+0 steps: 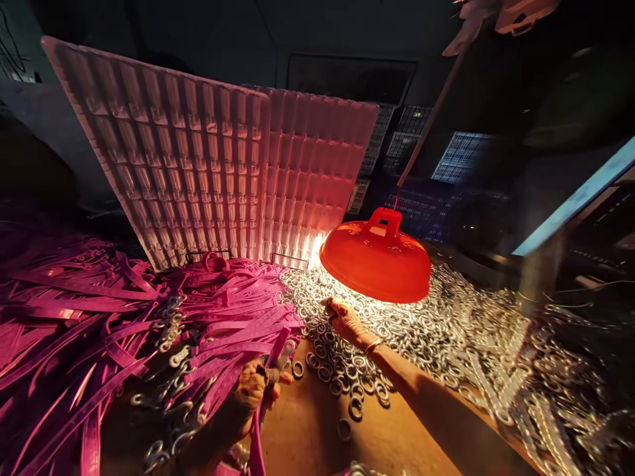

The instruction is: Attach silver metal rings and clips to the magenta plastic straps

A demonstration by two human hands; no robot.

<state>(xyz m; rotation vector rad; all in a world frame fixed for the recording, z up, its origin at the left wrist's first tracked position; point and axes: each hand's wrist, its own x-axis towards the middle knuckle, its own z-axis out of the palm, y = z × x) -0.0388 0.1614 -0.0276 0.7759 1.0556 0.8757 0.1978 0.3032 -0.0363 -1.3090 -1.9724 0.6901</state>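
Observation:
My left hand [255,387] is closed round a magenta strap [256,443], whose lower end hangs down past my fingers. A flat silvery metal piece [286,354] shows at the upper end of that strap. With a bracelet at the wrist, my right hand [347,320] is over the near side of a heap of metal rings [317,291], its fingers drawn together. Whatever may be between those fingertips is too small to make out. One loose ring [297,369] lies just right of my left hand.
A red lamp shade [377,258] hangs low over the rings. Behind stand two upright ribbed plastic trays [213,152]. Magenta straps [54,317] pile up at left, metal link strips [555,423] at right. Part of the brown tabletop [297,436] shows in front.

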